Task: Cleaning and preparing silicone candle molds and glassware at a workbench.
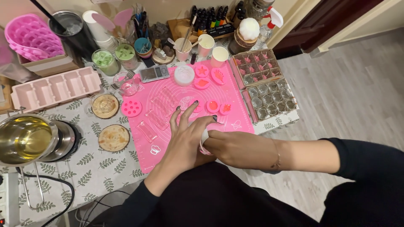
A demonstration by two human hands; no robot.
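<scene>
- We see the pink silicone mat (235, 90) spread over the leaf-print tablecloth (101, 168).
- Our left hand (185, 134), fingers splayed, rests against a small white-and-pink object (205, 138) (mostly hidden) at the mat's near edge.
- Our right hand (235, 147) curls around it.

We see a table with leaf-print cloth (94, 168); on it a pink silicone mat (168, 105), two round wooden coasters (113, 137), a pink loaf mould (54, 88), two trays of small glass jars (269, 98).
</scene>
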